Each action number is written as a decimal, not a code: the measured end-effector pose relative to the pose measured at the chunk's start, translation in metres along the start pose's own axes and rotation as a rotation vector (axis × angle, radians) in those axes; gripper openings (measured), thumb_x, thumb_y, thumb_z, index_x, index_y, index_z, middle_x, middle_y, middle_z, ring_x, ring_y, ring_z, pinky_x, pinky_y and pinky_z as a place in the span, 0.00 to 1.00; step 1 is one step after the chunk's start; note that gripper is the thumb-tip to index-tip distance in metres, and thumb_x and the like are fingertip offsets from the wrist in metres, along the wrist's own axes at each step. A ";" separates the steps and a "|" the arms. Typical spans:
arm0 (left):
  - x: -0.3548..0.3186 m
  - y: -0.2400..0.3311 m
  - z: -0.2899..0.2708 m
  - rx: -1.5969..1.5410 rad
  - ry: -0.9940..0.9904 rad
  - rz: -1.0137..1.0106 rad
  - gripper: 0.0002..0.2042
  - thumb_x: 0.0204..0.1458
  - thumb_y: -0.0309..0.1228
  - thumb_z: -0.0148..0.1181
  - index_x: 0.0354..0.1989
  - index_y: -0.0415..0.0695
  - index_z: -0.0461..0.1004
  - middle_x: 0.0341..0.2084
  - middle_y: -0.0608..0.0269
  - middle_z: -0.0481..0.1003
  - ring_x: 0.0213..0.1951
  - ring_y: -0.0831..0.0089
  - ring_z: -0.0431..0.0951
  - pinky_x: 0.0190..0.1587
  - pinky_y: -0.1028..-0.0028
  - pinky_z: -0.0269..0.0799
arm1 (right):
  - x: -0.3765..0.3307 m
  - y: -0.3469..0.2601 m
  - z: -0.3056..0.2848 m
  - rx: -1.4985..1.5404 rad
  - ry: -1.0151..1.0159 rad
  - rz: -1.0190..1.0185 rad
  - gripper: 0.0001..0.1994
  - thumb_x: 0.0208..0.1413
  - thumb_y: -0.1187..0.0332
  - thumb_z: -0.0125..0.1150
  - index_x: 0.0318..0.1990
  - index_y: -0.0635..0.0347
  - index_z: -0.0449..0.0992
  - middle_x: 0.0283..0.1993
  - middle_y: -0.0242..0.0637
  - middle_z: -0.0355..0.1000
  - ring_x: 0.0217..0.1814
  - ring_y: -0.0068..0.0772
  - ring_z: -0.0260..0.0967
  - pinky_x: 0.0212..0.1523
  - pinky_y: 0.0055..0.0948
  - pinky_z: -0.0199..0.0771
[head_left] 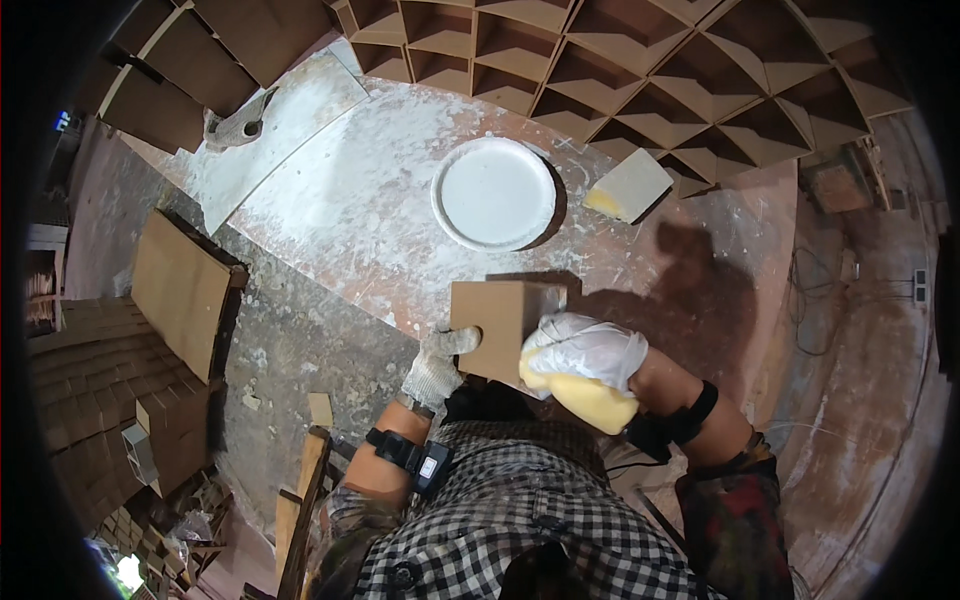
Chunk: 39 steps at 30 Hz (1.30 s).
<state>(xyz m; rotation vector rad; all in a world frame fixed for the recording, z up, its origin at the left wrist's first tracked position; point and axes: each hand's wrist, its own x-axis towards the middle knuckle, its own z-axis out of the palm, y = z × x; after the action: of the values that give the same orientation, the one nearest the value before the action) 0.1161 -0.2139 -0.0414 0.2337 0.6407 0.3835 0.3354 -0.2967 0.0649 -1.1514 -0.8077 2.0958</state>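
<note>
In the head view, the left hand [437,368], in a speckled knit glove, sits just below the centre of the frame, its grip closed on the lower left edge of a square brown tile [497,330] with the thumb laid over the tile's face. The tile is held off the tabletop [340,215], at the centre of the frame, its flat face turned up toward the camera. The right hand [590,355], covered by a thin white plastic glove, is just right of centre, its grip closed around a yellow sponge [585,397] that presses against the tile's right edge. Both forearms rise from the lower edge, each with a dark strap at the wrist, above a black and white checked shirt [520,520]. Higher up, in the upper middle of the frame, a round white bowl [494,194] holding white liquid stands on the white-spattered tabletop, well apart from the hands. To its right lies a pale block [630,185] with a yellow edge. Along the top, rows of brown tiles [640,70] stand on edge in a zigzag pattern. At the left of the frame, a flat brown slab [180,290] rests on a stack, with more stacked tiles [100,390] below it.
</note>
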 end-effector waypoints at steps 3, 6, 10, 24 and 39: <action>-0.004 -0.003 -0.005 -0.036 -0.015 -0.009 0.19 0.47 0.24 0.65 0.48 0.34 0.71 0.40 0.56 0.77 0.41 0.64 0.79 0.42 0.67 0.79 | 0.004 -0.008 0.021 -0.416 0.146 0.050 0.10 0.51 0.69 0.57 0.32 0.70 0.76 0.28 0.38 0.73 0.30 0.27 0.68 0.38 0.27 0.69; -0.001 -0.002 -0.006 0.015 -0.027 -0.021 0.18 0.47 0.23 0.65 0.48 0.35 0.72 0.41 0.55 0.77 0.41 0.64 0.79 0.43 0.67 0.79 | -0.014 -0.019 0.036 -1.072 0.269 0.026 0.08 0.49 0.69 0.55 0.30 0.64 0.76 0.31 0.41 0.71 0.36 0.36 0.68 0.42 0.36 0.66; -0.003 -0.001 0.007 -0.002 -0.015 -0.035 0.18 0.48 0.23 0.64 0.48 0.35 0.71 0.42 0.55 0.77 0.42 0.64 0.79 0.43 0.67 0.79 | -0.028 0.013 0.023 -1.718 0.433 0.094 0.12 0.55 0.63 0.50 0.31 0.59 0.77 0.34 0.41 0.69 0.39 0.39 0.68 0.40 0.44 0.64; 0.000 -0.004 -0.029 0.000 -0.046 -0.038 0.22 0.47 0.27 0.66 0.51 0.35 0.69 0.44 0.53 0.75 0.44 0.61 0.78 0.48 0.64 0.77 | 0.000 0.038 0.075 -1.570 1.008 -0.318 0.15 0.50 0.62 0.56 0.45 0.53 0.73 0.34 0.39 0.66 0.33 0.42 0.66 0.32 0.41 0.66; 0.010 -0.009 -0.015 0.069 -0.020 -0.066 0.26 0.45 0.29 0.66 0.54 0.37 0.67 0.45 0.55 0.74 0.46 0.59 0.77 0.48 0.61 0.77 | 0.022 0.036 0.010 -1.691 1.254 -0.015 0.05 0.49 0.66 0.54 0.27 0.52 0.76 0.32 0.34 0.68 0.37 0.36 0.67 0.34 0.38 0.65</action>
<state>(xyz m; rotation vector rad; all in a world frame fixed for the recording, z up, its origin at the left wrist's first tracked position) 0.1166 -0.2165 -0.0615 0.2809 0.6412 0.2962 0.3091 -0.3047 0.0312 -2.6061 -1.7125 -0.1493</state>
